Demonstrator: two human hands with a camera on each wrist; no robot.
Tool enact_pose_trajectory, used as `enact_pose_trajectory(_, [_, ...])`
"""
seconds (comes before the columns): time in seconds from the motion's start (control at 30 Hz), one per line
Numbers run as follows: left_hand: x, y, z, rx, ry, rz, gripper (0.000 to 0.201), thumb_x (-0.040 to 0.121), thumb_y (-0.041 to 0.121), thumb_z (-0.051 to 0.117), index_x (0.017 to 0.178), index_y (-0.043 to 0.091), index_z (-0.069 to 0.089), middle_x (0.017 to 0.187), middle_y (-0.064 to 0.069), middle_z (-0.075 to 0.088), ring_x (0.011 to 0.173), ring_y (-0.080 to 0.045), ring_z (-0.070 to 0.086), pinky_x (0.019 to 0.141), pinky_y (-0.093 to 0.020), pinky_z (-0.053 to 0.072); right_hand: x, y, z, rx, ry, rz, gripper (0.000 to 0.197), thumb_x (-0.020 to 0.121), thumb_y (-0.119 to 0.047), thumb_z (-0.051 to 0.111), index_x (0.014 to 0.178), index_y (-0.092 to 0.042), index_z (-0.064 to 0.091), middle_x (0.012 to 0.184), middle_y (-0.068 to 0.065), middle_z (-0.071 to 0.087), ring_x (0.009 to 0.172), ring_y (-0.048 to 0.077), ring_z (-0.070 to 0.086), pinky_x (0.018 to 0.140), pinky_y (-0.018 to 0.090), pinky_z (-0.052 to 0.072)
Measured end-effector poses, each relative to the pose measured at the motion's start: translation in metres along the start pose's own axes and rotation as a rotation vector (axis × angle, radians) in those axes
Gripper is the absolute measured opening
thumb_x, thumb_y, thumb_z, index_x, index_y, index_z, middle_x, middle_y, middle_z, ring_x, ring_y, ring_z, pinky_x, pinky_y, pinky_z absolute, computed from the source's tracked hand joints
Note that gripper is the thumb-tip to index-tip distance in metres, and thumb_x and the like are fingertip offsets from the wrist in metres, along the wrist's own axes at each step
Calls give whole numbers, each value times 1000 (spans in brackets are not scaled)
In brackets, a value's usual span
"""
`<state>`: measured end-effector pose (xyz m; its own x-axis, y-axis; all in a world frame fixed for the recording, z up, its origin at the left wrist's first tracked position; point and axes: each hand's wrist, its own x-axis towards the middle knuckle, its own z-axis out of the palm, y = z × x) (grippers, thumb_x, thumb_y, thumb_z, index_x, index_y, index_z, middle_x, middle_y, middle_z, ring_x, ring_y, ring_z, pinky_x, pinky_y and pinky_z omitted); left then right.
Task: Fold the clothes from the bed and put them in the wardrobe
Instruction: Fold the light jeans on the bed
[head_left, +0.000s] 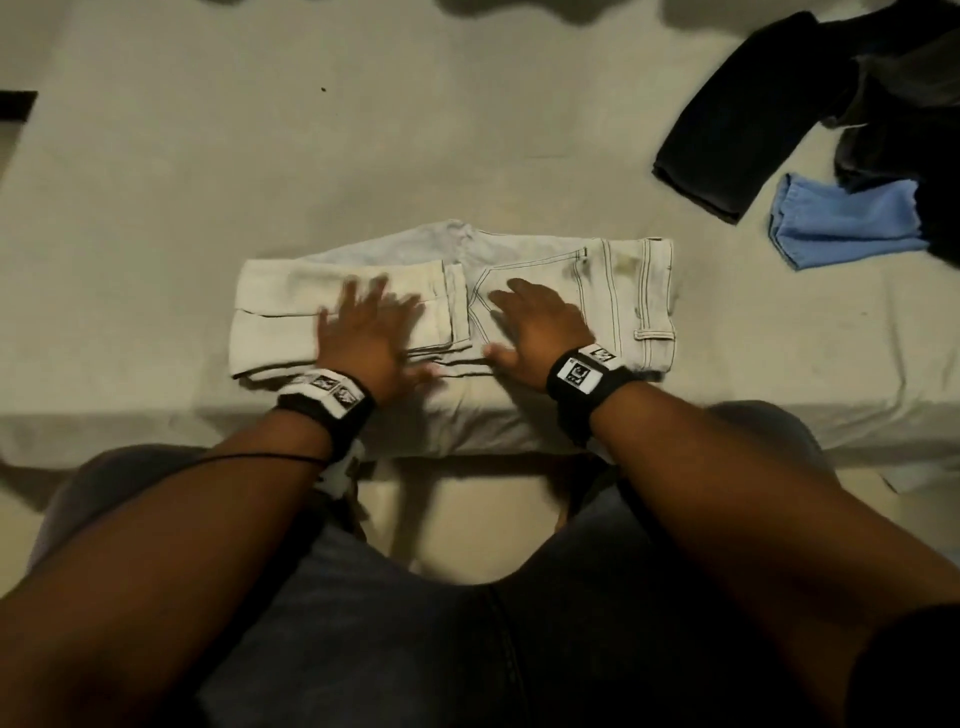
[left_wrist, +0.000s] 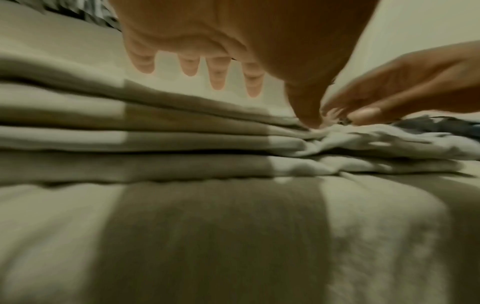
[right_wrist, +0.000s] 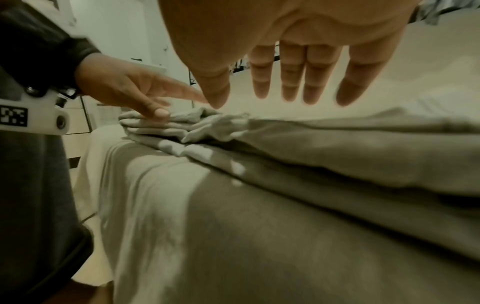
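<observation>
While folded jeans (head_left: 623, 291) lie flat, left hand (head_left: 363, 332) and right hand (head_left: 535, 327) press them

I see the folded trousers (head_left: 545, 270) on the bed (head_left: 208, 182) near its front edge, my left hand (head_left: 363, 332) and right hand (head_left: 535, 327) side by side on them; unfolded clothes (head_left: 831, 119) lie far right, behind.
</observation>
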<state>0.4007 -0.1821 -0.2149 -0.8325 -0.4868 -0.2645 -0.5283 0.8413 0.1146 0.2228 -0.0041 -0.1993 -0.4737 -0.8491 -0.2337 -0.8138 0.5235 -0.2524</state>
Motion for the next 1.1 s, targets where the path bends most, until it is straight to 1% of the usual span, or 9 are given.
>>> enact_pose_trajectory(0.1, [-3, 43, 15, 31, -228, 128, 121, 69, 91, 54, 161, 35, 0, 170, -3, -6, 156, -33, -3, 121, -63, 7, -3, -9, 26, -105, -285, 65, 106, 81, -81, 50, 157, -43, -11, 169, -4, -16, 155, 32, -13, 120, 64, 4])
enact_pose_trajectory(0.17, [1, 46, 10, -58, -233, 288, 113, 68, 92, 51, 160, 38, 13, 170, -6, 3, 156, -36, 2, 122, -59, 10, -1, -5, 27, -104, -359, 167, 106, 79, -89, 39, 156, -44, -17, 167, -9, -21, 154, 31, -18, 118, 66, -7])
enact_pose_trajectory(0.23, [9, 38, -1, -244, -151, 426, 98, 74, 86, 43, 156, 34, 33, 166, -6, 26, 153, -36, 16, 122, -55, 20, 7, 1, 18, -63, -293, 281, 100, 80, -91, 25, 157, -42, -15, 168, -9, -18, 154, 32, -18, 115, 69, -12])
enact_pose_trajectory(0.33, [26, 32, -10, -314, 121, 251, 81, 86, 74, 38, 153, 28, 41, 159, -8, 39, 151, -38, 23, 116, -60, 29, 17, 7, 8, -66, -155, 335, 108, 69, -101, 9, 157, -43, -15, 167, -3, -21, 152, 34, -23, 109, 69, -20])
enact_pose_trajectory(0.43, [37, 29, 1, -84, -21, -100, 92, 82, 85, 35, 158, 40, 12, 170, -4, 5, 154, -42, -8, 116, -72, 10, 31, -1, 12, -61, -108, 258, 104, 71, -99, 8, 156, -44, -17, 166, -4, -25, 151, 32, -27, 111, 70, -17])
enact_pose_trajectory(0.53, [44, 25, 18, -117, -140, -254, 109, 65, 102, 27, 155, 51, -6, 167, 11, -21, 150, -39, -27, 113, -75, -7, 48, -1, 22, -56, -91, 225, 99, 75, -95, 11, 156, -44, -15, 167, -7, -22, 152, 28, -25, 112, 69, -16])
enact_pose_trajectory(0.73, [46, 22, 25, -167, -171, -262, 118, 54, 109, 21, 154, 53, -8, 166, 15, -24, 150, -36, -28, 113, -73, -10, 58, 40, 21, -67, -129, 278, 113, 64, -104, 4, 157, -43, -13, 166, -14, -23, 153, 18, -22, 112, 68, -17])
enact_pose_trajectory(0.9, [46, 23, 21, -191, -183, -264, 119, 52, 109, 24, 154, 55, -6, 165, 17, -24, 150, -35, -28, 113, -74, -10, 46, 95, -4, 63, -75, 556, 114, 61, -105, 20, 154, -49, -15, 164, -7, -30, 151, 27, -28, 111, 73, -13])
enact_pose_trajectory(1.1, [43, 19, 4, -145, -171, -234, 116, 55, 109, 20, 155, 52, 7, 169, 10, -8, 153, -40, -15, 112, -77, 0, 19, 85, -8, 75, 51, 525, 102, 76, -94, 30, 154, -48, -17, 169, -5, -17, 154, 28, -18, 115, 72, -3])
